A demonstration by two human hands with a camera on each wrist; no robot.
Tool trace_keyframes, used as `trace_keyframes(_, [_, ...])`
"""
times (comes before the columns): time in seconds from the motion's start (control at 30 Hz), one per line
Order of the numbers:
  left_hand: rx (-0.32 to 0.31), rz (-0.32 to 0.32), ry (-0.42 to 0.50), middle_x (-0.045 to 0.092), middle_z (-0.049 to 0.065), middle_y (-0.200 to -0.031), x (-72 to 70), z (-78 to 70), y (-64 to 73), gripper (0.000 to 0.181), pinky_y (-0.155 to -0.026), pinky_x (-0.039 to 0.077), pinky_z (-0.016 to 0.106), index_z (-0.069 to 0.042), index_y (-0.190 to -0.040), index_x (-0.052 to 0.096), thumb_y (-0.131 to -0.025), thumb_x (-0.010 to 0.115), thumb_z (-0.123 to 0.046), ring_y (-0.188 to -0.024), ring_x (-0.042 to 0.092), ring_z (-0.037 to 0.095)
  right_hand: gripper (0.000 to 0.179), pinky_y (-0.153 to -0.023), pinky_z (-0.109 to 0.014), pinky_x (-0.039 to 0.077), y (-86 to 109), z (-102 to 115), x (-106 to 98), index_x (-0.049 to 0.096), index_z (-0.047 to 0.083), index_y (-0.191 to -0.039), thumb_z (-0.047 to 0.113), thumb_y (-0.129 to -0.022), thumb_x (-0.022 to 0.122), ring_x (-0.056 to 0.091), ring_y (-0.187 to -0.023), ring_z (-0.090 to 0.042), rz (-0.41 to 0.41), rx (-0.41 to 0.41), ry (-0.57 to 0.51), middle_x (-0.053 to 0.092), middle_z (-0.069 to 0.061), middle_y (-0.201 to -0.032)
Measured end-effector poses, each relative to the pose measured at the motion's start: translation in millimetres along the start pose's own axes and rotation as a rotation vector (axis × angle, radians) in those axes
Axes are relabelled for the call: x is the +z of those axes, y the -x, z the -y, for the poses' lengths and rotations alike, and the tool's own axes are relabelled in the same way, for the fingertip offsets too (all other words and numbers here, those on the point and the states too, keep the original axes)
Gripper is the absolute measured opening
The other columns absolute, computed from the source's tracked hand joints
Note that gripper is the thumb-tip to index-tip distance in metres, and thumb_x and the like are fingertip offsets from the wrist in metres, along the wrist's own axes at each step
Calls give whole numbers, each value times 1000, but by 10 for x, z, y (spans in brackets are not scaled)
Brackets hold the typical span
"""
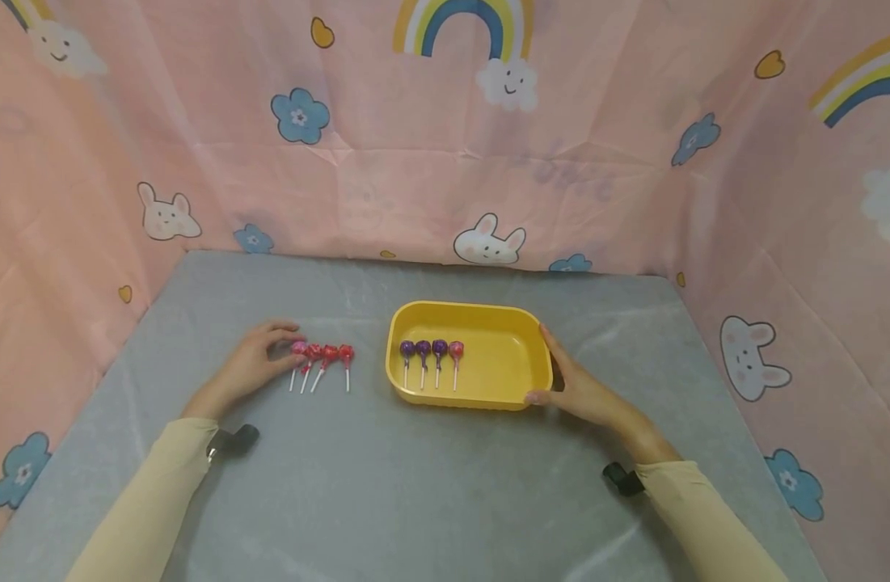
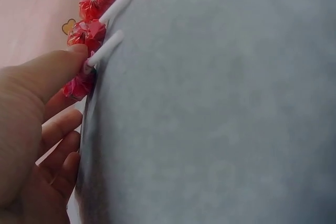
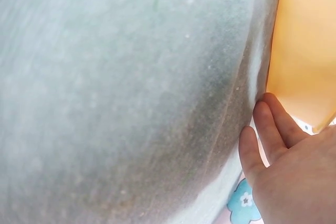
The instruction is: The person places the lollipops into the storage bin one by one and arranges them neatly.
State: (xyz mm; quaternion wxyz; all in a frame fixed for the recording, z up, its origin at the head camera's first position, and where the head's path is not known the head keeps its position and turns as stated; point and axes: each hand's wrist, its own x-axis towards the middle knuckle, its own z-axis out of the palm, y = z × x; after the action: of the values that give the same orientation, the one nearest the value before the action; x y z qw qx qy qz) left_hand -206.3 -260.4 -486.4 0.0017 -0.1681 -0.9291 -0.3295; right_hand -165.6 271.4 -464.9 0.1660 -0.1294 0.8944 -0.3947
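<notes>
My left hand [image 1: 250, 361] pinches a pink-wrapped lollipop [image 1: 299, 347] between thumb and forefinger, at the left end of a row on the table. Three red lollipops [image 1: 330, 353] lie just right of it, white sticks toward me. In the left wrist view the thumb covers part of the pinched lollipop [image 2: 79, 86], and the other fingers curve loosely below. Against the right end of a yellow tray [image 1: 503, 400] rests my right hand [image 1: 584, 392], thumb at the near corner, fingers extended along the side. Three purple lollipops [image 1: 423, 349] and one pink lollipop [image 1: 456, 350] lie side by side inside the tray.
A grey cloth covers the table [image 1: 415, 493]. Pink printed curtains [image 1: 386, 194] enclose the back and both sides. Dark wrist cameras [image 1: 237, 441] sit at both sleeve cuffs, low over the tabletop.
</notes>
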Motion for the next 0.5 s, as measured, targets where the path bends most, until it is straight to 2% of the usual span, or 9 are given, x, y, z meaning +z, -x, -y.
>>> trace_keyframes(0.23, [-3,-21,11,55,22,-137,17,7,-2,37,-112,32,63,0,-119,67,-89,74,-19,-133,44,44,117,-121,-65,19,3,19,-3,-12,28,-159,38,-85,78,15,-153,-38,1,0,-15,-1,-10,-169])
trace_keyframes(0.5, [-20,-15,12,55,22,-137,9,-21,-8,38,-112,33,62,2,-120,66,-89,74,-18,-132,45,44,117,-120,-66,18,7,31,-5,-12,28,-159,40,-84,78,14,-153,-38,0,16,-4,0,-11,-169])
